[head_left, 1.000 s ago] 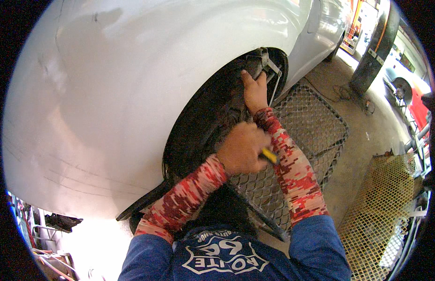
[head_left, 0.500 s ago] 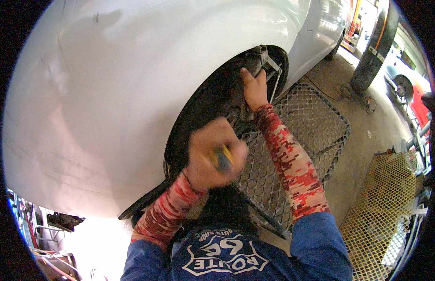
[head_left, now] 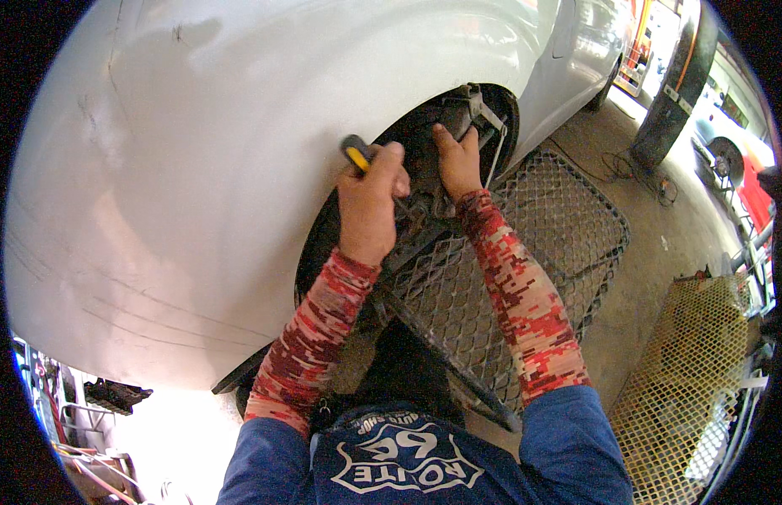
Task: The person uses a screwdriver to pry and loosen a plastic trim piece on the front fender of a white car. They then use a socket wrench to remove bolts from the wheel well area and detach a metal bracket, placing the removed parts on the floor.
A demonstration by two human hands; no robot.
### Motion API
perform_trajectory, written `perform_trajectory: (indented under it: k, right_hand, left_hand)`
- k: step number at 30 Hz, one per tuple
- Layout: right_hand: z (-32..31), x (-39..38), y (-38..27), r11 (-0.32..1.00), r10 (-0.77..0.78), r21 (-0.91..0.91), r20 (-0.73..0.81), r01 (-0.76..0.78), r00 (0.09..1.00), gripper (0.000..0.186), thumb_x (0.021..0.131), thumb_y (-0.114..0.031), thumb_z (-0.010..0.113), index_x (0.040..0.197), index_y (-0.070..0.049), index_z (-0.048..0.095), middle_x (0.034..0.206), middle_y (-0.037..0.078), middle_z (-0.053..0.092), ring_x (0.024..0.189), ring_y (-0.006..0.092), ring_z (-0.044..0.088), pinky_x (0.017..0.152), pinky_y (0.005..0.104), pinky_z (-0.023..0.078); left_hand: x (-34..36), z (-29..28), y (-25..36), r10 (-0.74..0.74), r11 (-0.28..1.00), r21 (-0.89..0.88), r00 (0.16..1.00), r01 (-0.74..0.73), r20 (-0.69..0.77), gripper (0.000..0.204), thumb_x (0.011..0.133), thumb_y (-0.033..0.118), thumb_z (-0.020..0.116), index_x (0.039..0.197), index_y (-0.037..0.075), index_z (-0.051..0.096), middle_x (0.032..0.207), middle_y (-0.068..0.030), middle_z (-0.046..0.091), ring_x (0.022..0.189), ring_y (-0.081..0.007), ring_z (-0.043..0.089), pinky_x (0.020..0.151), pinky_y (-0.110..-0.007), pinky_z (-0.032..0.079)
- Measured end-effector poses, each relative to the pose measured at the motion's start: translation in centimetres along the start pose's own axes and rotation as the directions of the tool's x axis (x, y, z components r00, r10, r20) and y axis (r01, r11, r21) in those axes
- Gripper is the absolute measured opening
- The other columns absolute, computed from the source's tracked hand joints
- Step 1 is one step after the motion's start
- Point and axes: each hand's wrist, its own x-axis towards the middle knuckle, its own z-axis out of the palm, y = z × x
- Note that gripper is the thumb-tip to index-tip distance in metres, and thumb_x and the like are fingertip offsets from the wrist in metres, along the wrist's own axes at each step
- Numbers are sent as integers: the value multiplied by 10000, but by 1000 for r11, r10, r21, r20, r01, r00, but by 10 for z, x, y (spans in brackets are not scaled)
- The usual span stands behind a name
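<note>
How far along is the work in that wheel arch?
Done: the wheel is off, the arch open. In hand: the left hand grips a yellow-handled tool; the right hand presses on the brake parts. Left: those parts are still mounted.

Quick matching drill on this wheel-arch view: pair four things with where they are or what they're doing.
Things:
1. left hand
2. right hand
3. mesh grate
4. yellow mesh panel

States:
A. lies on the floor under the wheel arch
B. reaches into the wheel arch, on the dark metal parts
C. grips a yellow-and-black tool handle
D. lies at the far right

Pairs: 1-C, 2-B, 3-A, 4-D
</note>
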Motion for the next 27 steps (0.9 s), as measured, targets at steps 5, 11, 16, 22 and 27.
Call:
perform_trajectory:
  k: [5, 11, 16, 22, 27]
  right_hand:
    - [2, 1, 1, 1000, -25, -18, -27, 25, 999, 479, 929, -291, 683, 1196, 64, 504, 1125, 168, 635, 1012, 249, 587, 906, 363, 469]
    - [2, 1, 2, 999, 29, 34, -15, -29, 999, 445, 922, -265, 682, 1158, 59, 490, 1081, 176, 640, 964, 255, 597, 869, 381, 482]
    - [2, 3, 2, 1000, -2, -29, -17, 2, 1000, 428, 922, -227, 676, 1183, 45, 474, 1076, 152, 638, 959, 238, 598, 868, 377, 487]
    - [3, 1, -1, 997, 66, 32, -11, -65, 998, 468, 932, -190, 663, 1250, 77, 447, 1148, 164, 632, 1027, 260, 598, 922, 370, 475]
    - [4, 3, 1, 999, 27, 39, -2, -26, 1000, 509, 934, -205, 662, 1279, 88, 427, 1172, 181, 630, 1055, 271, 595, 929, 370, 471]
  left_hand:
    - [-7, -1, -1, 204, 958, 182, 973, -220, 105, 274, 993, 199, 569, 760, 105, 460, 639, 17, 415, 593, -101, 431, 579, -293, 377]
    - [0, 6, 0, 40, 998, 57, 999, -38, -32, 277, 976, 155, 575, 725, 98, 473, 655, 7, 477, 582, -99, 445, 564, -291, 388]
    - [-45, 12, -36, 306, 576, 455, 695, -679, 651, 167, 692, 183, 751, 776, 85, 645, 743, -64, 629, 689, -244, 592, 674, -363, 478]
    - [-70, -5, -80, -206, 53, 367, 350, -929, 914, 240, 563, 293, 752, 748, 155, 689, 754, -28, 636, 844, -253, 603, 806, -409, 441]
    - [-95, 1, -35, -119, 350, 294, 269, -889, 956, 218, 576, 261, 755, 731, 140, 659, 745, -37, 628, 847, -245, 599, 810, -410, 438]
